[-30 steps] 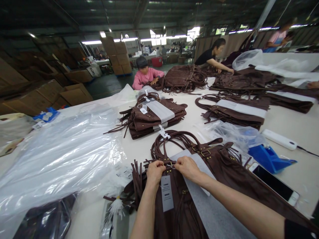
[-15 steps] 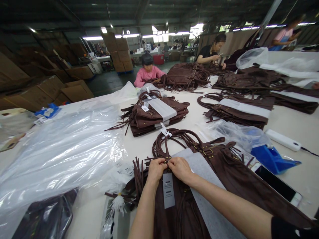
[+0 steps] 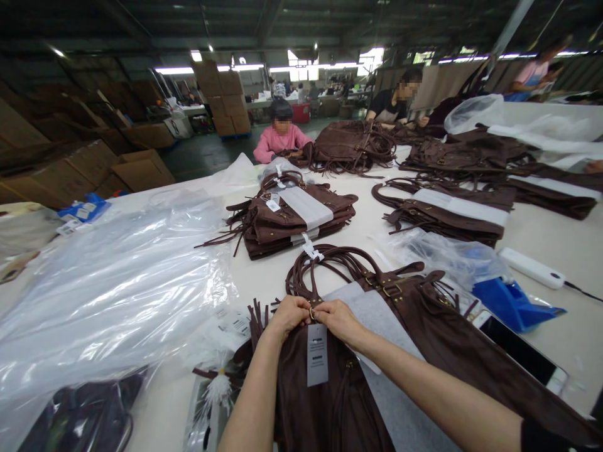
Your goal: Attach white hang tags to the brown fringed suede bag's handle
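A brown leather bag (image 3: 452, 351) with long handles lies flat in front of me, with white tissue paper (image 3: 372, 314) across it. My left hand (image 3: 289, 314) and my right hand (image 3: 340, 320) meet at a small metal ring (image 3: 311, 312) at the base of a handle. Both pinch there, fingers closed. A grey hang tag (image 3: 317, 355) hangs from the ring, just below my fingertips. Brown fringe strips (image 3: 257, 320) stick out left of my left hand.
A big heap of clear plastic bags (image 3: 117, 289) covers the table's left. Stacks of brown bags (image 3: 292, 216) lie beyond. A phone (image 3: 518, 348), a blue tray (image 3: 509, 301) and a white power bank (image 3: 532, 267) sit at right. Other people work at the far side; cardboard boxes (image 3: 136, 172) stand left.
My hands have stayed pinched at the ring, shifting only slightly. The tag still hangs below them. The person in black at the far side has pulled an arm back.
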Demonstrator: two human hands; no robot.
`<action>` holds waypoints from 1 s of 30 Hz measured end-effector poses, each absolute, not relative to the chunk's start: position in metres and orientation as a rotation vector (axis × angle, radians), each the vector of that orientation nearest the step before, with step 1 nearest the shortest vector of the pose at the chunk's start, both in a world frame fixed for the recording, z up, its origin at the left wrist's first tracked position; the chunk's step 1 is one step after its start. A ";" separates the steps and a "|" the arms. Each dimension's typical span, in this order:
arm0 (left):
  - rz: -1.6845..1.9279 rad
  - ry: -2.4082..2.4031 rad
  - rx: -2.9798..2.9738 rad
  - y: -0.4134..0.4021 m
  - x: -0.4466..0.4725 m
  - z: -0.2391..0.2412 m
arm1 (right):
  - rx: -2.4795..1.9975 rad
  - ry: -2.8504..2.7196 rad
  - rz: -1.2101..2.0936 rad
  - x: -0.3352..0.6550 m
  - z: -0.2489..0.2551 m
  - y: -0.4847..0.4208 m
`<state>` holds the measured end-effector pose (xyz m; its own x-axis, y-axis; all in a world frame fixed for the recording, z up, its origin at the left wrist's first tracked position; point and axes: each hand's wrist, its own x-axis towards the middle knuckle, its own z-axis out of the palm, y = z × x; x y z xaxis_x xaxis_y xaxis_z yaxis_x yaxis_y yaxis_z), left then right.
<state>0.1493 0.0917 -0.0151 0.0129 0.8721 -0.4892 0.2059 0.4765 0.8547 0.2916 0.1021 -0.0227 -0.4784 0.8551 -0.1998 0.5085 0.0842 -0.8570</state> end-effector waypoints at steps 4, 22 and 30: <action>0.647 1.523 1.022 0.093 0.148 -0.015 | -1.365 -1.993 1.359 0.292 -0.026 0.103; 0.643 1.486 1.044 0.090 0.145 -0.016 | -1.438 -1.980 1.260 0.291 -0.025 0.097; 0.630 1.408 1.023 0.088 0.140 -0.023 | -1.720 -1.924 1.054 0.283 -0.018 0.091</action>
